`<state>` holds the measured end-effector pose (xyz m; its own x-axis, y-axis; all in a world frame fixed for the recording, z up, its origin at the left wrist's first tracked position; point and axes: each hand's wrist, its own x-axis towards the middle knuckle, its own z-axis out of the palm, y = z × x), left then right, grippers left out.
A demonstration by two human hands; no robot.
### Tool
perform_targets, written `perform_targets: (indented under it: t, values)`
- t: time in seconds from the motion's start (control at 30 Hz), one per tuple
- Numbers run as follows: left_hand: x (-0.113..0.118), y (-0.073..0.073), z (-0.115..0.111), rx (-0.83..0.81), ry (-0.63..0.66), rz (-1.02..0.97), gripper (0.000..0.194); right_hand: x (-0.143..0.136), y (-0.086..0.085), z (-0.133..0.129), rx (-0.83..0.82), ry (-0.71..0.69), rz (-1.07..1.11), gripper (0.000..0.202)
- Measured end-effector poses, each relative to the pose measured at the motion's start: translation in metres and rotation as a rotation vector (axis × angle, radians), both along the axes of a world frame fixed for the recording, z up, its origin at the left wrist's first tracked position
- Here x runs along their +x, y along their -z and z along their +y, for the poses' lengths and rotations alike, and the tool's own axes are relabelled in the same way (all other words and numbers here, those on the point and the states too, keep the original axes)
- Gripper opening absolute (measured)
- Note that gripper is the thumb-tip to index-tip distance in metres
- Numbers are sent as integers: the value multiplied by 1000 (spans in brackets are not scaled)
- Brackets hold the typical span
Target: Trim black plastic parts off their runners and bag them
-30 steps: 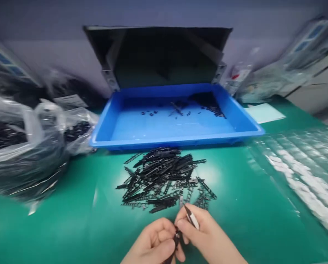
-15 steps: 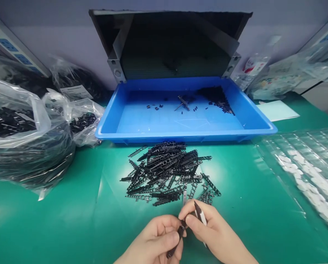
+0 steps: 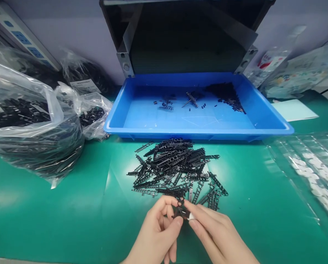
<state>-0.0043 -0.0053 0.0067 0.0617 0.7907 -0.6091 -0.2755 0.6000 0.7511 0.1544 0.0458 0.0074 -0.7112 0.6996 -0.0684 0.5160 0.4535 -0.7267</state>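
My left hand (image 3: 161,229) pinches a small black plastic part (image 3: 181,211) between thumb and fingers, in front of the pile. My right hand (image 3: 215,229) is closed at the right side of that part. In its fingers is a slim tool with a white section (image 3: 191,216); the rest of the tool is hidden, so I cannot tell its kind. Just beyond both hands lies a heap of black plastic strips (image 3: 172,161) with rows of rings, loosely piled on the green mat (image 3: 120,227).
Behind the heap stands a blue tray (image 3: 199,134) holding black strips and small black bits. Clear bags (image 3: 51,146) of black parts sit on the left. To the right are a clear plastic tray (image 3: 298,187) with white pieces, a pale paper (image 3: 294,110) and a bottle (image 3: 271,60).
The long dark piece between my hands no longer shows; a small ringed part is there. A blurred black strip has appeared in the blue tray. My right hand's tool has turned downward. The view has shifted.
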Motion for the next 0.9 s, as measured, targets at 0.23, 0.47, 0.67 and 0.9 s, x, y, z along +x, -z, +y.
perform_targets:
  t: [0.23,0.47,0.67,0.9]
  values:
    - [1,-1,1,11,-29,-6,24,-4,-2,-3,69,-21,-45,37]
    - [3,-1,1,8,-32,-55,25,-4,1,-6,102,15,-17,37]
    - [4,2,0,35,-51,-17,28,-3,-3,-6,87,21,-44,38]
    - [7,8,-2,76,-71,4,32,-1,-2,-5,7,3,-29,39]
